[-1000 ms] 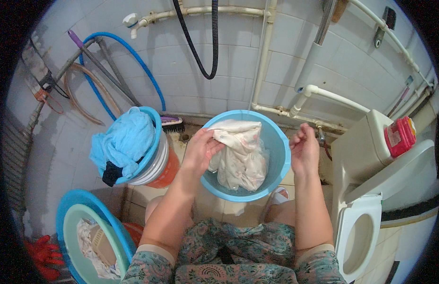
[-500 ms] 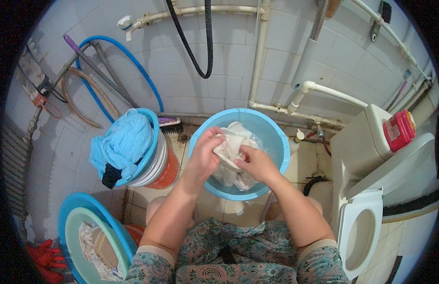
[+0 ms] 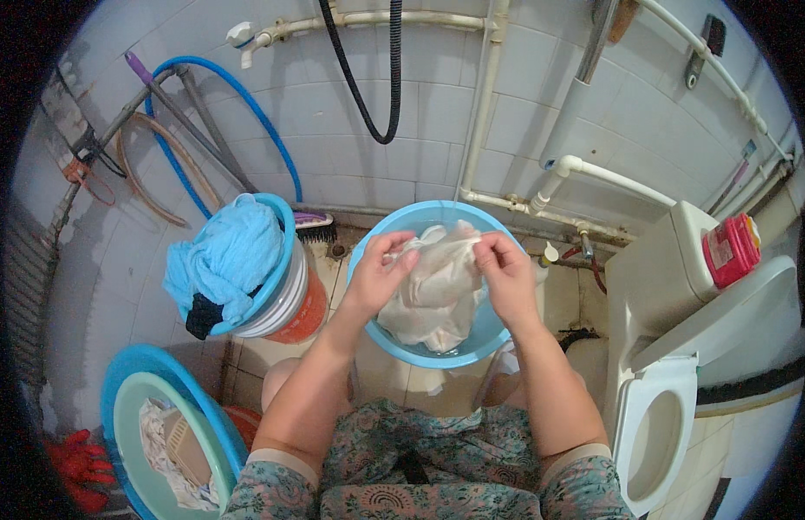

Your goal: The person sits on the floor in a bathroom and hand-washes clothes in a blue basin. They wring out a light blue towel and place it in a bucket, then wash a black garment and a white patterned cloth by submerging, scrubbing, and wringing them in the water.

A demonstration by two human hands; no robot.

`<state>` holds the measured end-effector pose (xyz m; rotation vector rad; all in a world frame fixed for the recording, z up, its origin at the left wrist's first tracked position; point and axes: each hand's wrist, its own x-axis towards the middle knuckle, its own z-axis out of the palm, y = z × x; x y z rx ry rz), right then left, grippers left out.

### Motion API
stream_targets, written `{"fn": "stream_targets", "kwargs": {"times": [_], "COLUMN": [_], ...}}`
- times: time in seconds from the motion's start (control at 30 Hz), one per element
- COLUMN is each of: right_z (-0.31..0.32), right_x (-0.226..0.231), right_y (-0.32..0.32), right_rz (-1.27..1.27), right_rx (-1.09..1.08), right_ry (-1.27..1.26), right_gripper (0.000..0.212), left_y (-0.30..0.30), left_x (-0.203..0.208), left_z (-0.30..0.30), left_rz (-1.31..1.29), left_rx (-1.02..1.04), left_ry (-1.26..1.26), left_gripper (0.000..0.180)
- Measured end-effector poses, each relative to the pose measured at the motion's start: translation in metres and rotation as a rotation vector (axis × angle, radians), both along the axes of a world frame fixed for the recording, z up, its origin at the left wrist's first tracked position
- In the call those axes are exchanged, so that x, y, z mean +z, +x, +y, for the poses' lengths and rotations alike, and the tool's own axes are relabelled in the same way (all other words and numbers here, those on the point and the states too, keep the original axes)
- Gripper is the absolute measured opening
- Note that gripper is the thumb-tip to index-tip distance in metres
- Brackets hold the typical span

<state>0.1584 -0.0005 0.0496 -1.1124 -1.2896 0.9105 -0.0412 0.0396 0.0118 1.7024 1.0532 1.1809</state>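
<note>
A light blue basin [image 3: 485, 348] of water stands in front of me with wet whitish laundry in it. Over it, my right hand [image 3: 509, 276] pinches the upper right edge of a thin white cloth [image 3: 437, 299], whose lower part hangs down into the basin. At the cloth's left edge is my left hand [image 3: 376, 276], its thumb and fingers apart and the thumb against the fabric. What kind of garment the cloth is, I cannot make out.
Left of the basin, light blue laundry [image 3: 233, 247] is heaped in a basin on an orange-and-white bucket [image 3: 294, 303]. Nearer stand nested blue and green tubs [image 3: 129, 407]. A scrub brush [image 3: 316, 227] lies by the wall; a toilet [image 3: 628, 433] is at right.
The cloth, bunched between my fingers before, is now spread wider. My right hand has moved right and up, widening the gap between my hands; the left has opened.
</note>
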Motion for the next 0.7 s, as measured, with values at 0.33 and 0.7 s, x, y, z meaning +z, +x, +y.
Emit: {"fn": "stream_targets", "kwargs": {"times": [0.33,0.7], "right_z": [-0.005,-0.025], "right_x": [0.020,0.023], "right_y": [0.004,-0.032], "right_rz": [-0.393,-0.547], "right_rx": [-0.124,0.134], "right_ry": [0.088,0.419], "right_gripper": [0.009,0.010], "left_y": [0.002,0.013], "left_x": [0.026,0.027], "left_z": [-0.010,-0.012], "left_rz": [-0.529,-0.823], "left_rx": [-0.262,-0.453], "left_ry": [-0.518,-0.584], "left_gripper": [0.032,0.030]}}
